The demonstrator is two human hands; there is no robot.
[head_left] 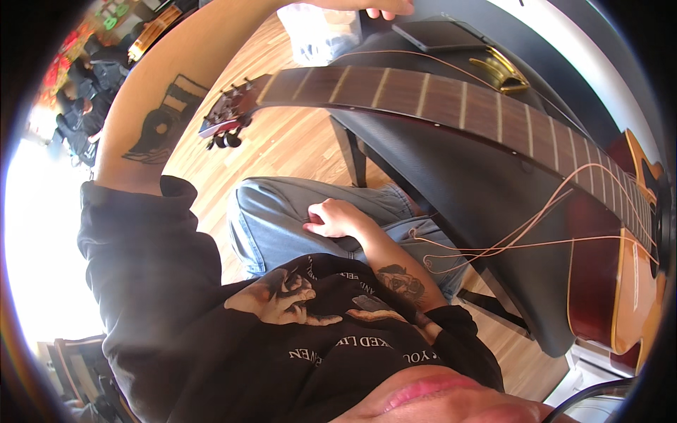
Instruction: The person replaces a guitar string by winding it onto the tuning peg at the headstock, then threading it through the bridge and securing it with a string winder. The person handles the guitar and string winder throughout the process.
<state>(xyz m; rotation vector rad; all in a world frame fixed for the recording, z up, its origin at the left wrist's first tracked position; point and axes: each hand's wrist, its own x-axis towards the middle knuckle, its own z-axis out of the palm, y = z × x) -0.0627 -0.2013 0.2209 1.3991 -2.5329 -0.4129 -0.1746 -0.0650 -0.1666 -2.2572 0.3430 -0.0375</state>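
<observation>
An acoustic guitar lies on a black padded bench [451, 169], its bare fretboard [437, 99] running from upper left to the right. Its headstock [229, 116] juts over the floor. Loose bronze-coloured strings [522, 236] coil and cross over the red-brown body [596, 282]. My left hand [363, 5] is stretched far out at the top edge, mostly cut off; its visible fingertips are curled, and whatever they hold is hidden. It is near a dark flat device [441, 34]. My right hand [337, 217] rests on my jeans, fingers loosely curled, with nothing seen in it.
A shiny gold-coloured metal piece [504, 70] sits on the bench behind the neck. One thin string passes beside it. A whitish plastic bag [321, 32] stands at the far side over the wood floor [282, 151]. Dark clutter [81, 106] lies at far left.
</observation>
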